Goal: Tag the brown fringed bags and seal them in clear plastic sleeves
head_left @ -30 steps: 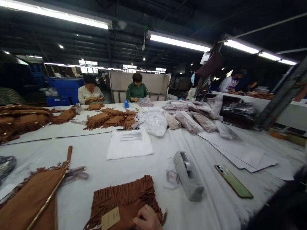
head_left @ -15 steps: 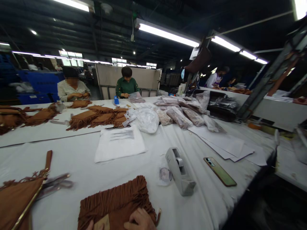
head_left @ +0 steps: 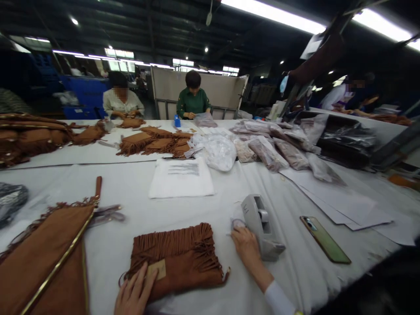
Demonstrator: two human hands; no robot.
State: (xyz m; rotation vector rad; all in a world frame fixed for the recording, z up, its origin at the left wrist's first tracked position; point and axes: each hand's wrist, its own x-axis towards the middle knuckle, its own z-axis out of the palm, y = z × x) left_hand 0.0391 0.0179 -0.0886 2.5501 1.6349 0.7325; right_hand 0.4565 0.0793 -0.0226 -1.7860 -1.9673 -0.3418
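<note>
A brown fringed suede bag (head_left: 183, 267) lies on the white-covered table in front of me, with a tan tag (head_left: 158, 270) on it. My left hand (head_left: 136, 288) rests on the bag's left side, fingers stretched out beside the tag. To the right, my right hand (head_left: 246, 247) has its fingers bunched on a small clear plastic packet (head_left: 236, 216), partly covered by the fingertips. That packet sits against the left side of a grey tape dispenser (head_left: 262, 225). A larger brown bag (head_left: 49, 249) with a gold zip lies at the left.
A green phone (head_left: 324, 240) and white paper sheets (head_left: 341, 201) lie at the right. Farther back are a white cloth (head_left: 182, 179), a clear plastic bundle (head_left: 218, 151), wrapped packages (head_left: 267, 151) and brown fringed bags (head_left: 157, 140). Two people (head_left: 193, 100) work across the table.
My right hand has left the brown bag and moved right to the plastic packet by the dispenser. My left hand shows more fully on the bag. The view has shifted left and down.
</note>
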